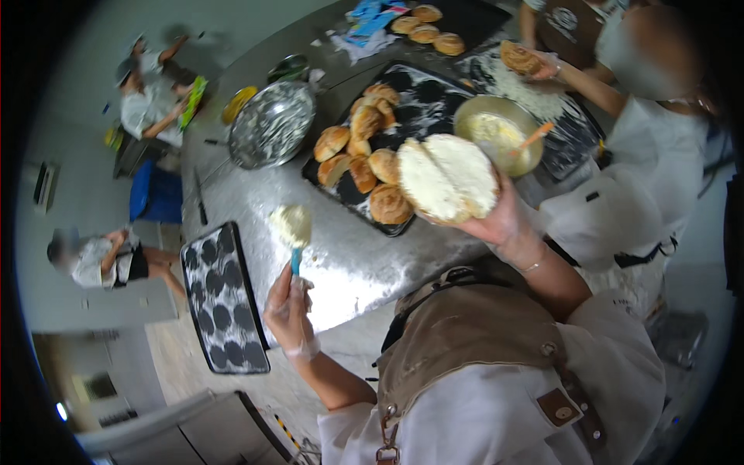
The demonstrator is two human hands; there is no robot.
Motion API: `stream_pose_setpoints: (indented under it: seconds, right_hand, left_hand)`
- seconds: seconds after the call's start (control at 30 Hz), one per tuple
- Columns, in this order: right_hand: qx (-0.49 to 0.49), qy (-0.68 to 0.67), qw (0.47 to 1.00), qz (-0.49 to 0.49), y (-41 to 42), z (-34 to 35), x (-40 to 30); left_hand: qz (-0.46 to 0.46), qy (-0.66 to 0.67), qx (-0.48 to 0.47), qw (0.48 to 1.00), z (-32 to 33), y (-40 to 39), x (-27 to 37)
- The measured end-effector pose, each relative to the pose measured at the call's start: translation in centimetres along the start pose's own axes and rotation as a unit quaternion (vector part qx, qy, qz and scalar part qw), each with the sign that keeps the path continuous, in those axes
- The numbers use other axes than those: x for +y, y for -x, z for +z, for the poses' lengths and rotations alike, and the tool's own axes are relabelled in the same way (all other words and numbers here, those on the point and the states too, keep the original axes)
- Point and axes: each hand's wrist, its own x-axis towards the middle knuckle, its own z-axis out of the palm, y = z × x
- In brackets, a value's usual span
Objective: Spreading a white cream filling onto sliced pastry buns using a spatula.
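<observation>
My left hand [292,311], in a clear glove, grips the blue handle of a spatula [296,261]. A thick lump of pale cream [292,225] covers the spatula's head. My right hand [505,218], also gloved, supports an opened bread bun [449,177] from below and at the side. Pale cream coats its upward cut faces, with a crease between the two halves. Just beyond it is a metal bowl [465,131] of cream with an orange-handled utensil [535,136]. Several browned buns [390,203] lie on a black baking tray [415,87] beside the held bun.
A cream-smeared metal bowl [273,125] stands at the back left of the steel table [250,186]. A knife [200,200] lies near the edge. An empty black moulded tray [224,302] is at left. A co-worker [645,145] at right holds a bun [519,57] over a powder-covered tray [552,110].
</observation>
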Motion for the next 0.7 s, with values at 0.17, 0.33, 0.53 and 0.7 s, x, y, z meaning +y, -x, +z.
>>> stream_pose_setpoints:
  seconds: [0.17, 0.33, 0.53, 0.7]
  right_hand:
    - [0.017, -0.038, 0.999, 0.030, -1.9, 0.0, -0.1]
    - [0.017, -0.024, 0.999, -0.028, -6.0, 1.1, -2.1]
    - [-0.069, -0.005, 0.995, -0.077, -14.9, 2.3, -10.4]
    - [-0.028, 0.224, 0.967, -0.121, -20.2, 1.4, -23.6]
  left_hand:
    - [-0.007, 0.019, 0.008, 1.000, 0.5, 1.5, -2.0]
    - [-0.062, 0.028, 0.033, 0.997, 2.3, 1.7, -1.2]
    - [-0.059, -0.006, 0.041, 0.997, 4.0, 1.1, -0.3]
    - [-0.066, -0.034, 0.070, 0.995, 4.9, 0.6, 0.5]
